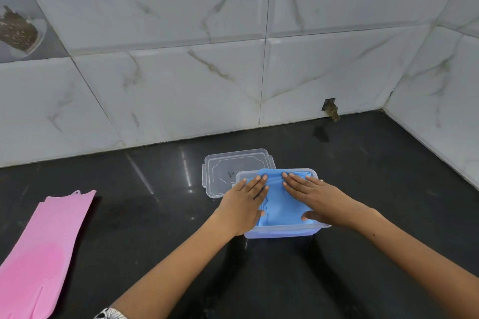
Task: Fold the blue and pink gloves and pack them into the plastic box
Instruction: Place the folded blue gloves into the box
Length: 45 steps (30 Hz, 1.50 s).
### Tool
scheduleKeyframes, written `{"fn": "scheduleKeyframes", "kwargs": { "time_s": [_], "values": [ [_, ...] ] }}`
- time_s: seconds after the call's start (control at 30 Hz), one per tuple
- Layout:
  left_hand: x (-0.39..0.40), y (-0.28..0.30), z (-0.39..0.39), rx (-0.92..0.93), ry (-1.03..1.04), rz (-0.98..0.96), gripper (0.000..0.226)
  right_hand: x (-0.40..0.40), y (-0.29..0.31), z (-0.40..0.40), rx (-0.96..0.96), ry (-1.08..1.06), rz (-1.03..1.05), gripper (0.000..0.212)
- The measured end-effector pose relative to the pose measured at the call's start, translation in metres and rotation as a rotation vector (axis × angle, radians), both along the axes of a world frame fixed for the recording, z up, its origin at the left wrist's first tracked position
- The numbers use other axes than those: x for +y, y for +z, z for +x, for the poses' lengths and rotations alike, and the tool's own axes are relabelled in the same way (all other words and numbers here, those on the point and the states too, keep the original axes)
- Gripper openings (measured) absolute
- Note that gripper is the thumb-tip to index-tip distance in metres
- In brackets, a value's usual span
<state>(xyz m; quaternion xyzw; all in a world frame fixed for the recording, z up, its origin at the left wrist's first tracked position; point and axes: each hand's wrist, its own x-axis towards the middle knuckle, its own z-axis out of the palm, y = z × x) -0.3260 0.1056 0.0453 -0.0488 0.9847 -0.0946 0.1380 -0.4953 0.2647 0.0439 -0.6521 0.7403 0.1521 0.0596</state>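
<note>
Wall tiles (181,80) of pale grey marbling with brownish veins fill the upper half of the view, meeting a second tiled wall at the far right corner. Below them runs a glossy black countertop (375,189), reflecting streaks of light. At the foot of the back wall, right of centre, sits a small dark hole (329,105) in the tile with something brownish in it; what it is cannot be told.

The pink glove (44,248) lies flat and unfolded on the countertop at the far left, cuff end toward the wall, its lower end running out of view, well apart from the box.

The plastic box (282,232), clear and rectangular, stands on the countertop near the middle. The blue glove (278,199), folded into a layered pad, rests in the box's open top, its far edge rising slightly above the rim. Both hands lie on it, fingers straight and together, pointing toward the wall. The left hand (245,202) presses flat on the glove's left side, palm covering the box's left rim. The right hand (315,195) presses flat on the right side, its thumb stretched along the glove's near edge; neither hand curls round anything.

The clear lid (228,171) lies flat on the countertop just behind and to the left of the box, its near right corner hidden by the box; a faint dark scribble shows on it, too small to read
</note>
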Motion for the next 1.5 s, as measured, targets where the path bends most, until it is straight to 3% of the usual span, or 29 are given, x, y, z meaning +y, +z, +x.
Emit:
{"fn": "scheduleKeyframes", "kwargs": {
  "time_s": [0.3,0.5,0.8,0.97,1.17,1.5],
  "values": [
    [0.001,-0.005,-0.024,-0.216,0.035,-0.012,0.060,-0.014,-0.004,-0.001,0.023,0.053,0.184,0.080],
    [-0.003,-0.009,-0.030,-0.192,-0.032,-0.062,0.058,-0.020,-0.008,0.002,0.023,0.027,0.227,0.074],
    [-0.014,-0.003,-0.010,0.260,-0.053,0.196,0.044,-0.003,-0.005,0.004,-0.099,-0.012,-0.218,0.048],
    [-0.005,-0.009,0.001,0.356,0.076,0.310,0.049,-0.002,-0.009,0.031,-0.354,-0.286,-0.582,0.038],
    [0.016,-0.019,0.008,0.405,0.195,0.355,0.051,0.003,-0.013,0.035,-0.363,-0.292,-0.552,0.045],
    [0.024,-0.015,0.008,0.438,0.226,0.386,0.051,0.012,-0.004,0.037,-0.378,-0.288,-0.537,0.043]
  ]
}}
